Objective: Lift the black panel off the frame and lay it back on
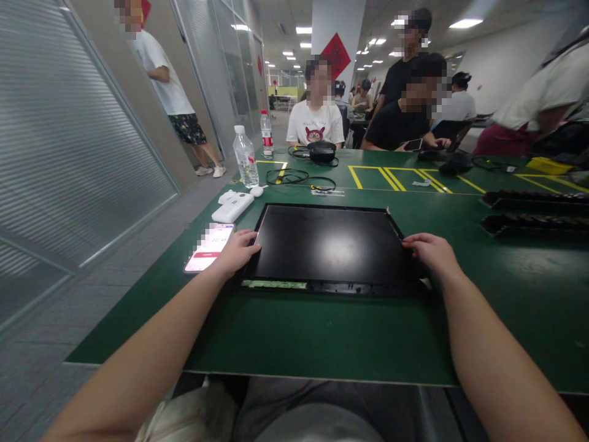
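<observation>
Two bare forearms reach forward over the green table (322, 337), one to each side of a black panel (329, 248). It lies flat near the table's near edge (glossy, with a green strip along its front rim). The left hand (237, 250) grips its left edge, fingers curled; the right hand (432, 252) clasps its right edge likewise. A phone (209, 247) lies just beside the left hand.

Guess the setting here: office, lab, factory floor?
Likely an electronics assembly workshop set in an office-type hall. Green table marked with yellow tape boxes, a bare display panel held by both hands, and black part trays to the right.
</observation>
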{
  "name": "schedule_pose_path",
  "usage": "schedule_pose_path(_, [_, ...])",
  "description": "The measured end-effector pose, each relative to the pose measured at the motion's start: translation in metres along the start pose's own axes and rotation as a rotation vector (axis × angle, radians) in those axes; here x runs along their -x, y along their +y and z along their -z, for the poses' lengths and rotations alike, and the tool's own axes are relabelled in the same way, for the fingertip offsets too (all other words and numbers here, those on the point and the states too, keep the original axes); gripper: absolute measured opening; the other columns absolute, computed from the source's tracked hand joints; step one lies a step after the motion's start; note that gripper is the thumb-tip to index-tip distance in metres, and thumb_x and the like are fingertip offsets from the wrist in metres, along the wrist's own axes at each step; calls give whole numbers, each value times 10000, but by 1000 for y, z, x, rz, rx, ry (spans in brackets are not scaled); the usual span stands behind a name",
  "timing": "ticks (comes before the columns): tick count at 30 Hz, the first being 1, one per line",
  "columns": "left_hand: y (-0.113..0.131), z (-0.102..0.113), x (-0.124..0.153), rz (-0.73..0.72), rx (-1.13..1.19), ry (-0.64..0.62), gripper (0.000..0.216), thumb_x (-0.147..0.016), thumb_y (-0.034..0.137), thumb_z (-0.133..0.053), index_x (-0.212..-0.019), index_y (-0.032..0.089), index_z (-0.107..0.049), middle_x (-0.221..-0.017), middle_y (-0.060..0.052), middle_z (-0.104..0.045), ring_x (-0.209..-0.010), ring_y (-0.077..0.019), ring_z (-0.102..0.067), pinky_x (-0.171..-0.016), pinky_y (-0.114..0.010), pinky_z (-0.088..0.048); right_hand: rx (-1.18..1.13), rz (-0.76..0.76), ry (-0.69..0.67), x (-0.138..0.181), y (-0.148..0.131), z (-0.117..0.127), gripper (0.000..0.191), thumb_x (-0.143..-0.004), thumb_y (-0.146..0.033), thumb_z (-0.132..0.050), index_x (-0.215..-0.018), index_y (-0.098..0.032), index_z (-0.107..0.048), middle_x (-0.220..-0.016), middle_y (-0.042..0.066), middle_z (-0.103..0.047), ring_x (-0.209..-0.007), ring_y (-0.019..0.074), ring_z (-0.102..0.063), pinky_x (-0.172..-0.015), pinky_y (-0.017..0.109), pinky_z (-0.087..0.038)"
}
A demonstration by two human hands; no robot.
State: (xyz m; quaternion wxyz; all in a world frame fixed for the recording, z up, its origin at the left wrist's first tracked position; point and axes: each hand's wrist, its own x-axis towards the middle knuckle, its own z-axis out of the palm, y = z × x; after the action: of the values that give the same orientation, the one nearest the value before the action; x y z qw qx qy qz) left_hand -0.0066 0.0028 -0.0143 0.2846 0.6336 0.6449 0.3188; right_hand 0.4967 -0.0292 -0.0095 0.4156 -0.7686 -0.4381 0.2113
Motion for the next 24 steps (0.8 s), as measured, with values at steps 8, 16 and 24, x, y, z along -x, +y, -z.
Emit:
schedule_pose_path(8, [-1, 0, 0, 24, 14, 0, 511, -771, 393, -693, -1225, 192, -814, -1636, -135, -581, -1466, -368, -572, -1256, -453, -415, -23, -8, 0, 0, 0, 0, 219, -592, -303, -669, -762, -249, -797, -829, 68, -805, -623, 206, -629, -606, 355, -492])
schedule_pose_path(16, [1, -1, 0, -8, -89, 21, 474, -793, 389, -681, -1200, 193, -824, -1582, -145, -630, -1445, -387, -583, -1243, -483, -424, 6, -7, 0, -1, 1, -1, 200, -628, -323, -705, -785, -237, -794, -740, 60, -754, -637, 217, -635, -672, 379, -525])
schedule_pose_path(24, [0, -1, -1, -35, -112, 18, 458, -798, 403, -678, -1189, 217, -829, -1537, -120, -666, -1433, -377, -583, -1229, -467, -440, 15, 8, -13, -2, 3, -2, 219, -658, -350, -731, -821, -222, -802, -721, 74, -731, -669, 236, -656, -684, 384, -545])
